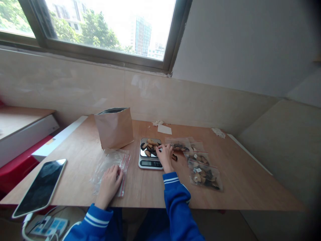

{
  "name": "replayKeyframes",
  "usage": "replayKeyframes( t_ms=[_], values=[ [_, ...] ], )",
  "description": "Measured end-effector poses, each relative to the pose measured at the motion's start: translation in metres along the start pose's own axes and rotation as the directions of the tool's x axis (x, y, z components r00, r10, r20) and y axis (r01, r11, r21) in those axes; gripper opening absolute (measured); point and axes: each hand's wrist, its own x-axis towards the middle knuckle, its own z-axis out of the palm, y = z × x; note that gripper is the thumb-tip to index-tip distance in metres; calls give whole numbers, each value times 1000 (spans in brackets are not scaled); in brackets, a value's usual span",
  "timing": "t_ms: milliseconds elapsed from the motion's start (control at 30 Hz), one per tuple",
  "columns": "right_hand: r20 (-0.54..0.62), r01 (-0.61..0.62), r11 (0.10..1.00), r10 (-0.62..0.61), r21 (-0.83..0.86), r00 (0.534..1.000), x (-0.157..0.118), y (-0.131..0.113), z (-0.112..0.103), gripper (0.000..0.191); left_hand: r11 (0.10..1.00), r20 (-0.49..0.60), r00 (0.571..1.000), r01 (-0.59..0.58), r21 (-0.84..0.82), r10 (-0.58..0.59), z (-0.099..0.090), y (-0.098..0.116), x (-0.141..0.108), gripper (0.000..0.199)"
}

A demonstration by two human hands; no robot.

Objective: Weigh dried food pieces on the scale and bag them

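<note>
My left hand (110, 182) rests on a stack of clear zip bags (102, 167) with red-striped edges. Its fingers are curled, and I cannot make out what, if anything, is in them. Further right, a white kitchen scale (142, 164) carries several brown dried mushroom pieces (151, 142) on its shiny plate. Over the plate's right side is my right hand (164, 155), its fingers closed in a pinch at a mushroom piece. Another dark mushroom piece (175, 157) lies on the table just right of that hand.
Filled zip bags of mushroom pieces (205, 175) lie right of the scale. A brown paper pouch (115, 129) stands open at the back left. A phone (41, 185) with a cable lies at the left edge. Behind the scale are a white card (165, 129) and crumpled tissue (157, 123).
</note>
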Motion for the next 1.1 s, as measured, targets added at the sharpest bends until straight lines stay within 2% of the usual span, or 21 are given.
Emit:
replayKeyframes(
  t_ms=[167,300,600,733,833,933,1000,1033,1100],
  values=[
    [-121,-48,998,53,39,991,1,4,-8,17,1000,9,1000,1,9,-1,1,0,0,28],
    [-182,-27,994,46,107,982,1,10,-12,17,1000,3,1000,-6,15,6,2,0,0,28],
    [-194,38,955,21,295,981,-2,24,14,29,1000,-3,1000,-4,6,4,-2,3,1,28],
    [-324,46,971,34,234,946,-14,48,19,32,999,-42,999,14,-34,-15,-1,3,1,29],
    [-368,36,986,28,164,929,-25,67,21,29,979,-81,990,97,-177,-113,-4,6,3,30],
    [-383,46,987,16,153,924,-32,79,25,30,917,-160,958,165,-364,-237,-25,19,15,27],
    [-367,78,985,-16,156,930,-33,80,26,32,930,-312,925,98,-355,-217,-52,33,35,24],
    [-354,98,983,-36,156,934,-34,79,27,33,951,-425,886,52,-305,-185,-69,41,49,23],
    [-321,139,978,-84,154,943,-35,76,27,35,984,-617,776,25,-174,-129,-103,54,83,29]
  ],
)
